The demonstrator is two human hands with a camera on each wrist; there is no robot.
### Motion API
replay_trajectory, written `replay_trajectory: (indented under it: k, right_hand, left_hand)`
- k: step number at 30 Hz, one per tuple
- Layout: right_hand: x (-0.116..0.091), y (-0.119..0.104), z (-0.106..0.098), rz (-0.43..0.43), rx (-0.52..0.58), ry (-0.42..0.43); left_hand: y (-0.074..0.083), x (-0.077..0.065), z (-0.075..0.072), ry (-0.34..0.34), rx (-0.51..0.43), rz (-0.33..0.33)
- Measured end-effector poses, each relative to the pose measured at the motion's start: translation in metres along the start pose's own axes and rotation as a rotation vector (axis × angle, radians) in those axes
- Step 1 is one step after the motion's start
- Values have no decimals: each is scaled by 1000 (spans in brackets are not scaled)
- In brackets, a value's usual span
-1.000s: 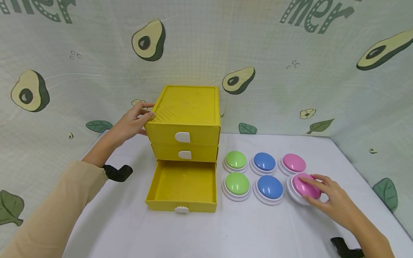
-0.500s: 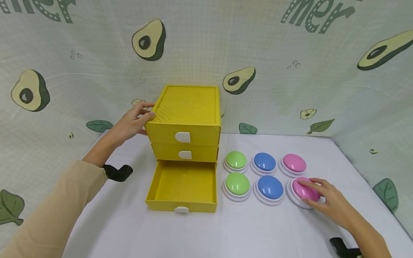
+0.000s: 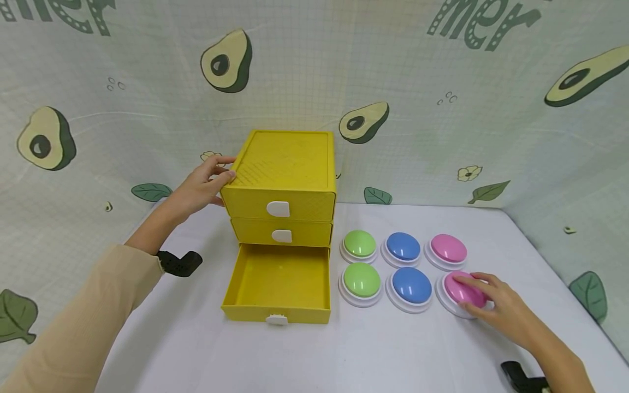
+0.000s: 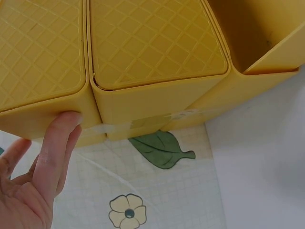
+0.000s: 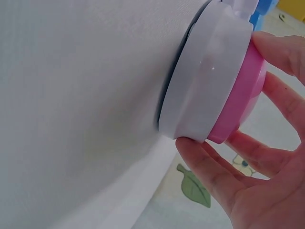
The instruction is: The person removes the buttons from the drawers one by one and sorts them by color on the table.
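Observation:
A small yellow chest of drawers (image 3: 282, 203) stands on the white table, its lowest drawer (image 3: 280, 278) pulled out and bare inside. My left hand (image 3: 203, 185) rests fingers against the chest's upper left side; in the left wrist view a fingertip (image 4: 71, 117) presses that side. My right hand (image 3: 506, 305) grips the front pink dome button (image 3: 464, 289), which has a white round base. Seen from the right wrist, fingers and thumb spread around the pink dome (image 5: 243, 100) and the rim of its base. The button sits flat or nearly flat on the cloth.
Beside it stand a front blue button (image 3: 411, 285) and a front green button (image 3: 361, 280). Behind are pink (image 3: 448, 249), blue (image 3: 403, 246) and green (image 3: 359, 244) buttons. An avocado-print cloth (image 3: 295, 65) hangs behind the table.
The front pink button was slightly raised and tilted in my right hand a second ago; it has come down level beside the blue one. My left hand and the chest have not moved.

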State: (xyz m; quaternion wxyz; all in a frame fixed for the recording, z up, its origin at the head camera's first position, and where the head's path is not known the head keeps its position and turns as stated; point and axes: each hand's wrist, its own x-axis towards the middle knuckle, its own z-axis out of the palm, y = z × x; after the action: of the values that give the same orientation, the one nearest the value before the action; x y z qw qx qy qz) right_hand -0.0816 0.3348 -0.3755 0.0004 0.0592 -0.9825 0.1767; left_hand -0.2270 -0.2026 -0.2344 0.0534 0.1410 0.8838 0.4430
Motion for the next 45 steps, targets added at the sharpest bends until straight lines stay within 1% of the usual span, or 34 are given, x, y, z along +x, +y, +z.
replay_trajectory:
  k: [5, 11, 17, 21, 26, 31, 35, 40, 42, 44, 45]
  right_hand:
    - [1, -1, 0, 2, 3, -2]
    - [2, -1, -1, 14, -7, -17]
    - [2, -1, -4, -31, -26, 18]
    - [1, -10, -10, -42, -23, 45]
    - [-1, -35, -20, -74, 11, 89]
    - [-2, -68, -28, -141, 50, 169]
    - [-3, -94, -31, -190, 58, 200]
    - [-4, -120, -29, -368, 69, 282]
    - [-4, -130, -28, -422, 80, 283]
    - [-4, -140, -26, -439, 94, 254]
    - [-4, -145, -25, -428, 99, 225]
  left_hand:
    - [1, -1, -1, 6, 8, -2]
    - [1, 0, -1, -3, 3, 6]
    - [2, 0, 0, -5, 5, 3]
    - [3, -1, 0, 3, 8, -2]
    - [2, -1, 0, 5, 5, 6]
    - [1, 0, 0, 16, 6, -4]
    - [1, -1, 0, 7, 4, 5]
    - [2, -1, 1, 7, 3, 5]
    - [1, -1, 1, 14, 5, -2]
    - [1, 0, 1, 16, 6, -1]
    - [1, 0, 1, 13, 5, 0]
